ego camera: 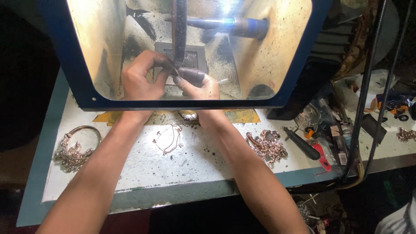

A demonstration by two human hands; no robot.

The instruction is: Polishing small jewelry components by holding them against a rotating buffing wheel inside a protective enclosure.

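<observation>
Here we reach both hands inside the blue-framed hood (pixel 78 86), left hand (pixel 141 78) and right hand (pixel 197 84) pinched together on a small jewellery piece (pixel 175 71), pressed against the dark polishing wheel (pixel 180 26), presumably so the hood catches dust. Rose-gold chains (pixel 167 141) lie near us on the bench (pixel 195 164).

Both forearms bare, no sleeves, watch or rings. Left hand (pixel 141 78) and right hand (pixel 197 84): fingertips grimy, dark-smudged.
</observation>
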